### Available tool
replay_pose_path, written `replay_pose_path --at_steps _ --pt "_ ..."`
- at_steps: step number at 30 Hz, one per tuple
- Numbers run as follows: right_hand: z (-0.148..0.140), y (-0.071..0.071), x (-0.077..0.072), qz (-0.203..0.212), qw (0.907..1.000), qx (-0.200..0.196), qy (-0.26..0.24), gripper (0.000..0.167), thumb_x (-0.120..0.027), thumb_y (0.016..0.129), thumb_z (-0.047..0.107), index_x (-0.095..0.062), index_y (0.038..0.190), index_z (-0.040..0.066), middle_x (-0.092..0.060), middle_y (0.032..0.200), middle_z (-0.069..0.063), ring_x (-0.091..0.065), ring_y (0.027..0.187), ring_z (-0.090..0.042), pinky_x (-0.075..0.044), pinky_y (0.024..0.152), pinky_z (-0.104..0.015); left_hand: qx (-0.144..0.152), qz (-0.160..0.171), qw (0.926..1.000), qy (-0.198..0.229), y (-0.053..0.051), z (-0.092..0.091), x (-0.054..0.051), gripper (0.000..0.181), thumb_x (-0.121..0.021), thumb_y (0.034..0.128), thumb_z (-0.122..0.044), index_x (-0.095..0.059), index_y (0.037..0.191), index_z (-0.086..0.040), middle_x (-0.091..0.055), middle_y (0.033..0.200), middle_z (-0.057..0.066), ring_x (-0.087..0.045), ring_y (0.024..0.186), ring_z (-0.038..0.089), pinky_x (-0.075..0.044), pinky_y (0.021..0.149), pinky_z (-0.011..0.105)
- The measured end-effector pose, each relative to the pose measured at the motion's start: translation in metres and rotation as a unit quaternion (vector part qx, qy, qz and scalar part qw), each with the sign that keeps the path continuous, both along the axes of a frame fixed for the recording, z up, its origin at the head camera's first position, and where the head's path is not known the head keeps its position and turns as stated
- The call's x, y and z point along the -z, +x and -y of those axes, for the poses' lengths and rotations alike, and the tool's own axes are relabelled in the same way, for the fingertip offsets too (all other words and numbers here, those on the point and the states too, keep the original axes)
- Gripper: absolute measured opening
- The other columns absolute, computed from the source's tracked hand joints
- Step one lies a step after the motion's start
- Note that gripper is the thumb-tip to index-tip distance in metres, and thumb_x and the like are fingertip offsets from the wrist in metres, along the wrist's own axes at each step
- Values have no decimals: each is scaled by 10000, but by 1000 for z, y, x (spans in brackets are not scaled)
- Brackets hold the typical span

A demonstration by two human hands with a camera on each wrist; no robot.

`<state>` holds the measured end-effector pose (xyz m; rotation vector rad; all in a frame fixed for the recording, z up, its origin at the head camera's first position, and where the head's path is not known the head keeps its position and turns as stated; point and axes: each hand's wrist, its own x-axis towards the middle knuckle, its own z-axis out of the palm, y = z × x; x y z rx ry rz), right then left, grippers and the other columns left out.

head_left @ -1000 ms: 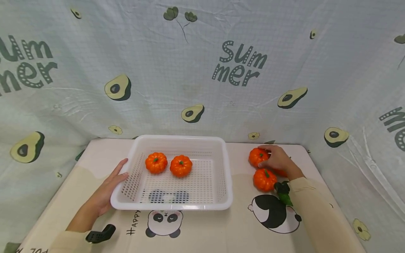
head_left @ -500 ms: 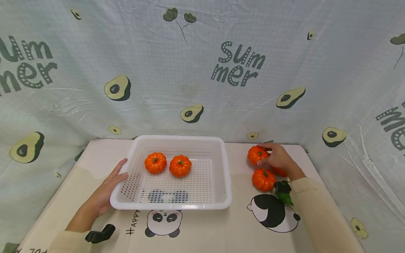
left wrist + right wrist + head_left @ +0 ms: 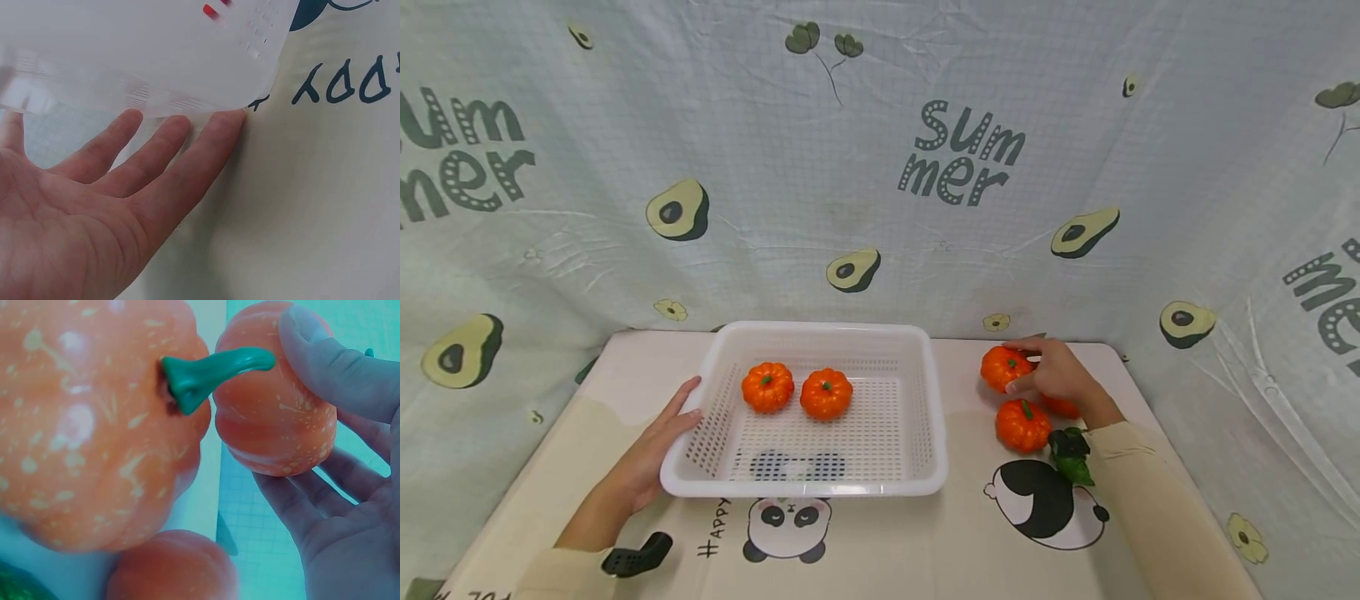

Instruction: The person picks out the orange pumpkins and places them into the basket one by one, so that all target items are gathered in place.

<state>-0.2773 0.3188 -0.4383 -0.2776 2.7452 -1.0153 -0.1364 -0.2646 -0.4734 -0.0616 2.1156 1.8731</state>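
In the head view my right hand (image 3: 1060, 377) grips a small orange pumpkin (image 3: 1002, 368) at the table's back right. The right wrist view shows that pumpkin (image 3: 275, 419) between thumb and fingers. Just in front of it sits another pumpkin (image 3: 1022, 427), with a green stem. An orange-red thing (image 3: 1062, 407) lies partly hidden under the hand. My left hand (image 3: 647, 458) rests against the left side of a white plastic basket (image 3: 917, 475). Its fingers are straight, their tips touching the basket's wall (image 3: 156, 81) in the left wrist view. Two pumpkins, a left one (image 3: 767, 387) and a right one (image 3: 826, 394), sit inside the basket.
Dark green things (image 3: 1071, 454) lie beside the right sleeve. A patterned cloth (image 3: 760, 167) hangs behind and around the table (image 3: 880, 550). A black device (image 3: 638, 557) is at the left wrist.
The pumpkin in the right hand has shifted slightly left. The head view has turned a little. The left hand and the basket stay together as before.
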Motion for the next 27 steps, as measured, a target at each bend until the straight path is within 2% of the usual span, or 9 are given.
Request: replay_pose_path --at_steps 14,27 --pt "10 4 -6 4 9999 -86 -138 728 -893 802 165 -592 1457 63 -578 1440 -220 -571 1258 -427 -554 1028 -539 -14 0 10000 -21 0 0 2 687 -364 1119 -440 58 1660 -424 -24 1751 210 -359 1442 457 -591 965 508" --pt "20 7 -17 -177 9995 -255 -85 704 -888 799 139 -611 1442 68 -609 1427 -199 -583 1241 -400 -552 1027 -542 -91 -36 10000 -12 0 0 0 690 -407 1106 -461 20 1649 -478 -42 1754 192 -386 1433 453 -584 976 551"
